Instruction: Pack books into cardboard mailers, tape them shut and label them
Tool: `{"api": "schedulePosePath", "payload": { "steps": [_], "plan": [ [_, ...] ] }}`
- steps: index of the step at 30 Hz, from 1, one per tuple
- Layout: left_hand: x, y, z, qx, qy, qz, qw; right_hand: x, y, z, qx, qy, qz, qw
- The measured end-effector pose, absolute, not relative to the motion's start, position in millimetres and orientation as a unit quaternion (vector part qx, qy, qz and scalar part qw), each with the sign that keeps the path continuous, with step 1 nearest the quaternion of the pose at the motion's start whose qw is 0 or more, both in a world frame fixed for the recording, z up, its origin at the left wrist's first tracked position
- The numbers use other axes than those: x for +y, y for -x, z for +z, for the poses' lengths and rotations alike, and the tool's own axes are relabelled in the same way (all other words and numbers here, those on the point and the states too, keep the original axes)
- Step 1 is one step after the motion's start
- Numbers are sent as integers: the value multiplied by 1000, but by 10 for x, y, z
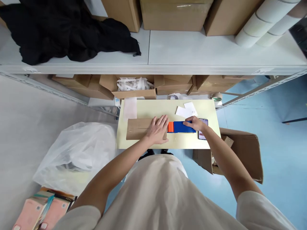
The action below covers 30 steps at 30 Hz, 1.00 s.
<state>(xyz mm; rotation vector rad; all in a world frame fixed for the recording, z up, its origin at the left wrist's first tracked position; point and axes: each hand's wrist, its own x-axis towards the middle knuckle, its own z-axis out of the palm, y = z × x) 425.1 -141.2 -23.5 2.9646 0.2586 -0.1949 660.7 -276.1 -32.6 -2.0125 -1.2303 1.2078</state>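
Observation:
A long brown cardboard box [137, 129] lies flat on the pale yellow table [148, 108]. My left hand [157, 130] spans its right end, fingers over the far edge and thumb at the near edge. From that end a slim blue box [181, 127] with an orange band [170, 126] sticks out to the right; whether part of it sits inside the cardboard is hidden by my hand. My right hand [193, 123] grips the blue box at its right end, thumb on top. Just beside that hand lies a phone [203, 129] with its screen lit.
White paper pieces [187, 110] and a pale sheet [129, 108] lie on the table. Behind stands a shelf [216, 51] with cartons, white rolls [260, 22] and black cloth [69, 32]. An open carton [247, 153] is at right, a plastic bag [81, 150] at left.

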Motion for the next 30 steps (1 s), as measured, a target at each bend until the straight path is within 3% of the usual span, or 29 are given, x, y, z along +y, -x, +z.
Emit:
{"api": "schedulePosePath", "payload": {
  "steps": [6,11,18,24,30],
  "plan": [
    [-1367,-4213,-194,87,-991,-56,83,-3077,-6793,-366,-444,719,466,264],
    [-1378,-4225,-142,82,-991,-60,91,-3173,-6859,-206,-484,770,387,149],
    [-1424,-4289,-143,89,-985,-86,119,-2408,-6174,231,-455,839,293,-61],
    [-1441,-4323,-173,104,-984,-97,105,-1973,-5732,425,-513,815,254,-91],
    [-1447,-4288,-166,92,-989,-79,90,-2184,-5643,172,-513,815,238,-128]
  ]
}}
